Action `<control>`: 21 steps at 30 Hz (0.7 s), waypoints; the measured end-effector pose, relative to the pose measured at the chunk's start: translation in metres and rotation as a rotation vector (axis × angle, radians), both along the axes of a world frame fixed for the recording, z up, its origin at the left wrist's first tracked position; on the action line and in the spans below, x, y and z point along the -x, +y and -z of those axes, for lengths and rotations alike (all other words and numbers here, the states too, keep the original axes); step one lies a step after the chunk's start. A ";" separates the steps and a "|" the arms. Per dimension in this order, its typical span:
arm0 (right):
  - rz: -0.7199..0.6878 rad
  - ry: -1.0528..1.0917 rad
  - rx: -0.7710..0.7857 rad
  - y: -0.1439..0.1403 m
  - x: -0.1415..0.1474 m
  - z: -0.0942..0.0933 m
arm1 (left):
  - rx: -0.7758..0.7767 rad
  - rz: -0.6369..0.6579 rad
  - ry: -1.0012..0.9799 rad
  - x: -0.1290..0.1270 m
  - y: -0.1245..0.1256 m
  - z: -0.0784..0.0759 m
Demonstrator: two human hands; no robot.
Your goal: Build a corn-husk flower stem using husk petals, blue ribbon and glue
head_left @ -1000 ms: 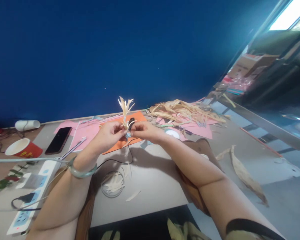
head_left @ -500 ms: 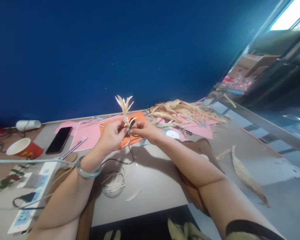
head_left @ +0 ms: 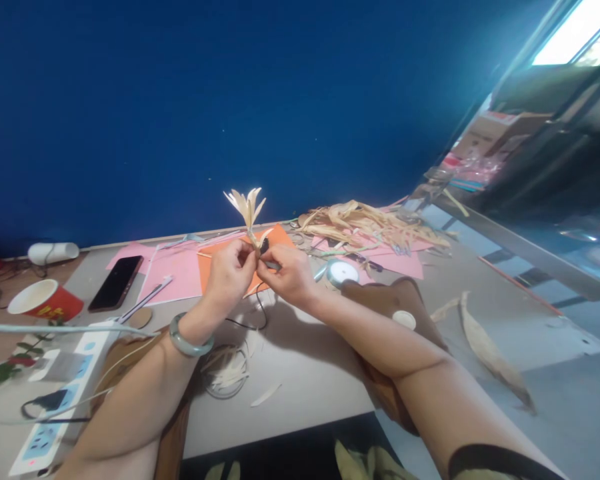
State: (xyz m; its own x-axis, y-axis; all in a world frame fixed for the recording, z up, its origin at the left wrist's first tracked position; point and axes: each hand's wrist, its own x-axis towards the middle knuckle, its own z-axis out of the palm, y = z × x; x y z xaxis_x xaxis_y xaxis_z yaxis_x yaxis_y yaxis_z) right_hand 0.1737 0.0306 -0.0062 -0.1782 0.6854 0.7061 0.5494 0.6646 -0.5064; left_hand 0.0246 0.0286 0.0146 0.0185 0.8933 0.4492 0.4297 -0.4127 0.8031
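A person at a cluttered craft counter (head_left: 305,373) pinches the base of a small husk flower (head_left: 247,207) between both hands, holding it upright above an orange sheet (head_left: 280,235). The left hand (head_left: 229,275) and right hand (head_left: 289,272) have drawn closer together over the past second, knuckles now nearly touching, and the flower stands a little higher and further left than it did a moment ago, its pale petals fanned against the blue wall (head_left: 230,100).

The left fingers are closed narrowly on the stem just below the petals; the right fingers are pinched tight beside them, apparently also on something small and dark at the stem, though what it is cannot be made out. The tighter meeting of the hands suggests the work has moved from positioning to close binding or fixing at the flower's base.

A jade bangle (head_left: 190,340) sits on the left wrist. Around the hands lie pink paper (head_left: 177,267), a dark phone (head_left: 116,283), a red paper cup (head_left: 45,301), a white power strip (head_left: 55,400) and a black cord (head_left: 253,323) trailing over the counter. Beyond the right hand, well apart from it, is a heap of dried husks (head_left: 370,223); a roll of tape (head_left: 343,272) rests near the right wrist, and a clear ring of husk slivers (head_left: 227,377) lies between the forearms.
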 end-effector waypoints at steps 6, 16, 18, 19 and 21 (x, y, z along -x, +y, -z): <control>0.007 -0.110 -0.008 0.004 -0.003 0.000 | 0.001 -0.002 -0.017 -0.001 0.003 0.006; 0.083 -0.261 -0.055 0.003 -0.007 -0.001 | 0.165 0.005 -0.218 -0.005 0.008 0.008; 0.077 -0.267 -0.061 0.002 -0.008 -0.003 | 0.158 0.008 -0.240 -0.006 0.005 0.003; 0.077 -0.271 -0.064 0.002 -0.009 -0.004 | 0.154 0.009 -0.253 -0.007 0.004 0.001; 0.094 -0.282 -0.080 0.001 -0.009 -0.004 | 0.158 0.018 -0.284 -0.007 0.003 -0.002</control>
